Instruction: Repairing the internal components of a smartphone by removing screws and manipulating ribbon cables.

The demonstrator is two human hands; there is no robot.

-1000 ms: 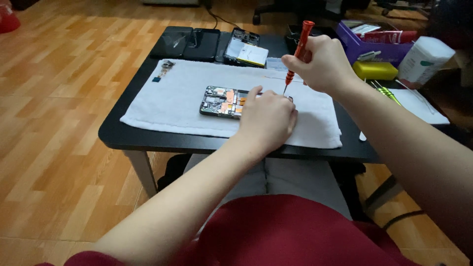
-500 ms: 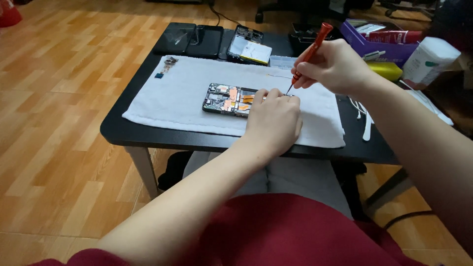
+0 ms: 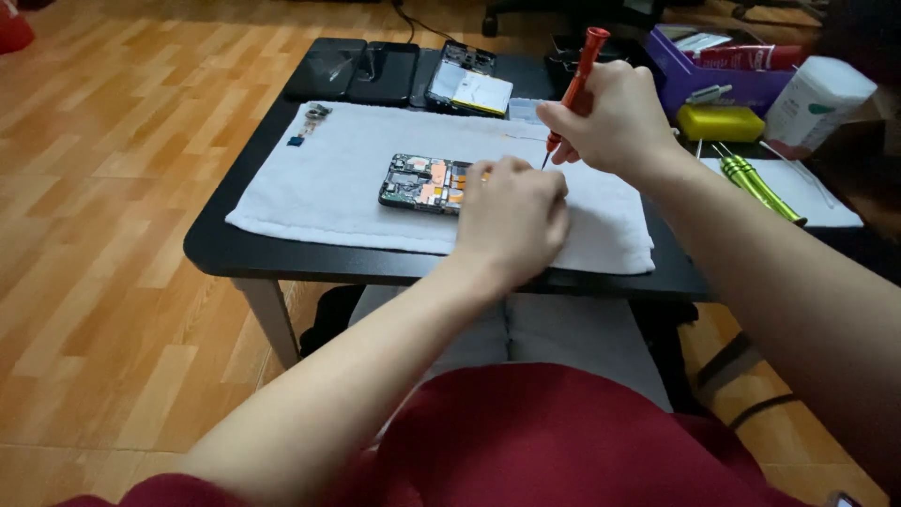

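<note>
Screwdriver swings back upright and its tip comes down beside the left hand.

The right hand (image 3: pixel 615 117) has brought the red screwdriver (image 3: pixel 574 84) from a lean toward 1 o'clock half a second ago to nearly 12 o'clock, its tip now just at 1 o'clock of the left hand (image 3: pixel 511 218). That left hand has crept toward 12 o'clock over the opened phone (image 3: pixel 422 183), covering more of its right end. The view has shifted too, so a green tool (image 3: pixel 755 183) now shows at 3 o'clock on the surface.
</note>
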